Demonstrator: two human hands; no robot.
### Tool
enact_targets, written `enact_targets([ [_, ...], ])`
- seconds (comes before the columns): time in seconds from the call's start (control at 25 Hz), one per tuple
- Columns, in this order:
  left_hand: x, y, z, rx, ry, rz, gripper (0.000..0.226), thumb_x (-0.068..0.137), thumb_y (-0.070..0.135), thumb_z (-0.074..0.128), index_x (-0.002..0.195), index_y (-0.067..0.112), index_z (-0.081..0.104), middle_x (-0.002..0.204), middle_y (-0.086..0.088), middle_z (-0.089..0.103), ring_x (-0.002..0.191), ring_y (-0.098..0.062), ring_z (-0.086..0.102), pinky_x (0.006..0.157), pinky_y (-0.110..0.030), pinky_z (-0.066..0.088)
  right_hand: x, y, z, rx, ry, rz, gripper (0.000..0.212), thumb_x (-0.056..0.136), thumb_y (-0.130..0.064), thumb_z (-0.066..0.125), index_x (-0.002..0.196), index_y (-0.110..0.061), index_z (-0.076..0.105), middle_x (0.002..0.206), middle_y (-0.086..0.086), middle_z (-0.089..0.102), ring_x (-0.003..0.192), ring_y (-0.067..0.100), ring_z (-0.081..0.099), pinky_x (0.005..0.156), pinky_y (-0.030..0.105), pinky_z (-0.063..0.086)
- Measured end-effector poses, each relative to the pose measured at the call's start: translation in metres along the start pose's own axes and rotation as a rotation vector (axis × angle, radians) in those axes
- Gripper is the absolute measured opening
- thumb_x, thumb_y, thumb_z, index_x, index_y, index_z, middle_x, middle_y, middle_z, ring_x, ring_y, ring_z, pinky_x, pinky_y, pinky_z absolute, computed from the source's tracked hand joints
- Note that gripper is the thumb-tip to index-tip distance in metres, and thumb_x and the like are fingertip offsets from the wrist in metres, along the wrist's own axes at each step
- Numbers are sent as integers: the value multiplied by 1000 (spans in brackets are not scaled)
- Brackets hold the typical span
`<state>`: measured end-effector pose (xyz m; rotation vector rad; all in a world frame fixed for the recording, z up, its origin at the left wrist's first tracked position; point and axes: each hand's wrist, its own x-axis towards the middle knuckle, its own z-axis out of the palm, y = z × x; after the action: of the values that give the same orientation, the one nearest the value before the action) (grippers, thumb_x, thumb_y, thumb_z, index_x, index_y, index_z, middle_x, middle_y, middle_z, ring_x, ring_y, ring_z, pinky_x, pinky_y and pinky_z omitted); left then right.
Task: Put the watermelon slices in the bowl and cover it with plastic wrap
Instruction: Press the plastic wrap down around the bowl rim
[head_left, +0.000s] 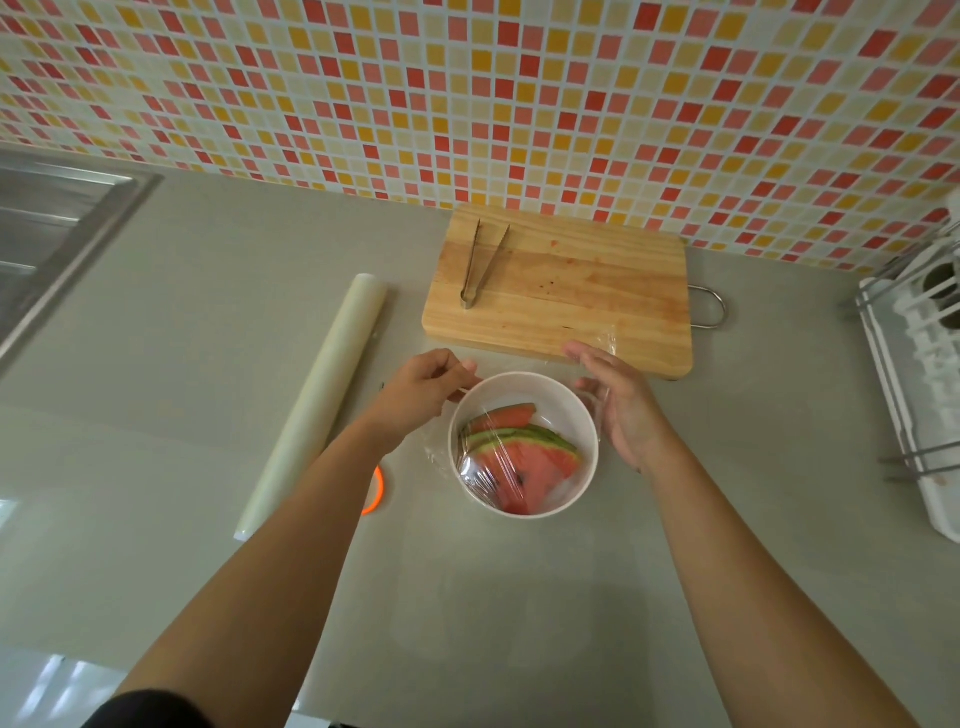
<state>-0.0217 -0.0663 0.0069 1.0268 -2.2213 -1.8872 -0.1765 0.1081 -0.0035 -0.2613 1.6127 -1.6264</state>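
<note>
A white bowl (524, 387) stands on the grey counter and holds several watermelon slices (524, 457). A clear sheet of plastic wrap (485, 480) lies over the bowl, wrinkled at the lower left and hanging past the rim. My left hand (421, 395) sits at the bowl's upper left rim, fingers pinched on the edge of the wrap. My right hand (621, 402) is against the bowl's right side, fingers spread, with wrap under its palm. The roll of plastic wrap (322, 395) lies on the counter to the left.
A wooden cutting board (597, 291) lies behind the bowl with metal tongs (480, 265) on it. A sink (52, 249) is at the far left, a white dish rack (919, 374) at the right edge. An orange ring (378, 493) shows under my left forearm.
</note>
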Motion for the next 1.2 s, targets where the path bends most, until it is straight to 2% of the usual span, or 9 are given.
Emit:
enact_targets([
  [0.12,0,-3,2,63,36,58,30,95,36,53,71,19,56,78,5,68,52,5,53,52,-11,41,2,3,-2,-25,-11,-9,19,81,-28,59,96,-31,70,88,-19,68,69,4,47,65,16,44],
  [0.2,-1,-4,3,82,74,68,38,96,45,45,73,18,60,68,7,61,51,-2,50,57,-18,43,2,4,-5,-44,-33,-12,18,85,-19,59,91,-30,72,67,-19,63,60,2,46,55,14,42],
  [0.36,-1,0,-6,222,16,27,56,93,58,38,79,14,69,72,4,67,60,-12,60,72,-30,50,0,-5,-10,-57,-146,58,15,84,-20,58,80,-22,72,80,-6,66,73,9,54,65,20,43],
  [0.52,-5,0,-14,324,-55,53,48,92,48,51,80,5,69,73,0,71,67,-10,67,74,-27,50,-6,-11,-12,-113,-296,200,26,76,-40,59,88,-19,70,86,-2,69,83,12,63,75,26,47],
  [0.64,-8,-1,-16,220,-55,53,36,92,34,58,81,1,63,79,-7,70,65,-8,64,62,-19,44,-6,-11,-11,-48,-236,197,36,76,-41,54,93,-13,69,90,4,68,88,16,61,82,30,45],
  [0.76,-9,-1,-13,135,-29,69,28,95,29,54,73,12,53,88,-2,71,55,-4,63,52,-11,40,-7,-8,-5,-10,-174,117,41,78,-41,54,100,-8,66,96,7,66,90,18,60,86,32,44],
  [0.96,-11,-3,-2,173,39,42,34,98,36,46,69,18,41,98,0,73,52,-15,57,69,-32,47,-16,4,9,20,25,81,45,74,-51,55,98,-15,69,90,2,67,80,17,61,74,31,48],
  [1.12,-6,3,3,129,86,-3,36,98,36,45,67,17,40,93,-1,72,52,-12,52,60,-28,46,-20,10,16,16,132,43,48,73,-61,51,95,-22,70,56,-10,62,58,11,59,59,29,45],
  [1.2,-4,5,7,112,119,-16,36,98,35,45,67,16,42,90,-4,71,63,-13,54,61,-28,45,-21,12,19,57,162,40,49,72,-63,51,95,-24,70,62,-5,62,67,18,60,66,34,49],
])
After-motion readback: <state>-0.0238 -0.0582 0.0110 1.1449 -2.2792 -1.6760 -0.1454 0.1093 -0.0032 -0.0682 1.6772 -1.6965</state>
